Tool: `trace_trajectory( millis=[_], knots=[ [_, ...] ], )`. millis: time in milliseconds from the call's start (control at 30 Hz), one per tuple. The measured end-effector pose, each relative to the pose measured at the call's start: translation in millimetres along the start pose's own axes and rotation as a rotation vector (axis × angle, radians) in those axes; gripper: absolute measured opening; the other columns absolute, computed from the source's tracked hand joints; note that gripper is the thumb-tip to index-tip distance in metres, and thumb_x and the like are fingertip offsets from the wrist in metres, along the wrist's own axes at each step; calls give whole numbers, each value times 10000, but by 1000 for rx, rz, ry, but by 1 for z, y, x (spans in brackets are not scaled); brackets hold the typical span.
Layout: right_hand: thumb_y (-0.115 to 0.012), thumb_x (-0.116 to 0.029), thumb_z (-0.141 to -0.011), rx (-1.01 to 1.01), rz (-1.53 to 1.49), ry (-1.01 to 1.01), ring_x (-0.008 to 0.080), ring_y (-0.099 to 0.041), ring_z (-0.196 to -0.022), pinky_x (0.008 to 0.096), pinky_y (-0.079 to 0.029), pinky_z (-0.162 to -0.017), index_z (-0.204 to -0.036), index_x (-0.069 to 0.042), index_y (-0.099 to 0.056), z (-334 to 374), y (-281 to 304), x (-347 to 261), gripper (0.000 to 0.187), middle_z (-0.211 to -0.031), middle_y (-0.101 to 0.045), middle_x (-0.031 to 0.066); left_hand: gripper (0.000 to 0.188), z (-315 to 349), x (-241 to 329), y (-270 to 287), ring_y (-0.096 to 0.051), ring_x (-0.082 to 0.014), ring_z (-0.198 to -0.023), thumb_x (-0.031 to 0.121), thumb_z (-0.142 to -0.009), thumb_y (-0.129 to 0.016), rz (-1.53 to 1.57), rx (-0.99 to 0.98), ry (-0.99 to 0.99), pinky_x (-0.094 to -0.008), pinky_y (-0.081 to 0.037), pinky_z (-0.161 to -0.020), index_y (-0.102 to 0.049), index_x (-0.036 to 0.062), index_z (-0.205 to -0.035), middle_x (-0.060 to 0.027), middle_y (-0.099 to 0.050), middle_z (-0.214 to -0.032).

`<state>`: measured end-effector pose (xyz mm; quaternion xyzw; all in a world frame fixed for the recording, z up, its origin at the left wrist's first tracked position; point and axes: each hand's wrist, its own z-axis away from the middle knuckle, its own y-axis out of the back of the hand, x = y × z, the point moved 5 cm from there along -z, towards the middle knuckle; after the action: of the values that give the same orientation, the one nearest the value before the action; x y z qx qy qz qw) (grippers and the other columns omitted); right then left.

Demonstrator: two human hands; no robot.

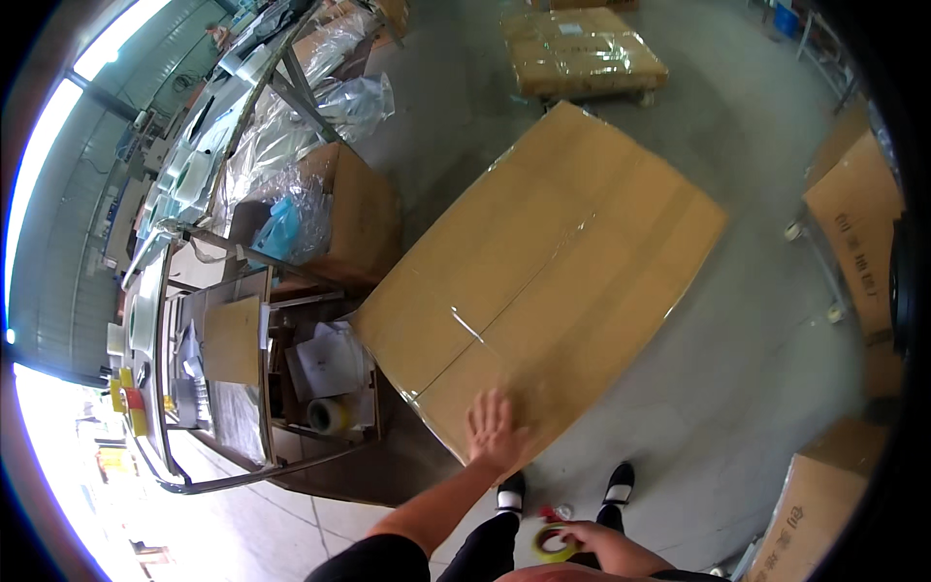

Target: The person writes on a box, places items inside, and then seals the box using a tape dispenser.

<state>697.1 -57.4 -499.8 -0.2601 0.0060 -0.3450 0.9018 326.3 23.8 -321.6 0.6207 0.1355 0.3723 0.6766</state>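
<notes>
Your left hand (495,427) lies flat and open on the near corner of the box (548,281), gripping nothing, while your right hand (592,536), below that corner, is closed on the tape roll (553,543); lean harder and the box could slide or tip off its support.

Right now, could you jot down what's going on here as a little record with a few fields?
Left hand: left hand open, palm flat on the near edge of the large cardboard box
Right hand: right hand gripping a tape dispenser with a yellowish roll, held low by the legs
Box: flaps closed, clear tape along the centre seam
Beside box: cart with papers and a tape roll
Floor: grey concrete, more cartons around
</notes>
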Motion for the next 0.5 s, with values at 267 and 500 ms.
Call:
trace_trajectory(
  millis=[267, 500],
  knots=[
    [-526, -161, -897, 169, -1054, 1003, 232, -639, -981, 387, -516, -864, -1207, -71, -549, 245, 206, -149, 324, -1091, -641, 86, 687, 55, -43, -14, -303, -369, -1393, 345, -712, -677, 37, 148, 0, -577, -192, -1125, -505, 34, -1300, -152, -395, -1471],
    [-348, -574, -899, -24, -782, 1366, 229, -169, -1473, 454, -7, -1164, -1430, -219, -427, 398, 137, -352, 644, -1542, -342, 39, 739, 171, -144, -29, -163, -284, -1458, 461, -848, -586, -195, -51, 209, -514, -174, -1163, -349, 124, -1462, -72, -225, -1570]
  ],
)
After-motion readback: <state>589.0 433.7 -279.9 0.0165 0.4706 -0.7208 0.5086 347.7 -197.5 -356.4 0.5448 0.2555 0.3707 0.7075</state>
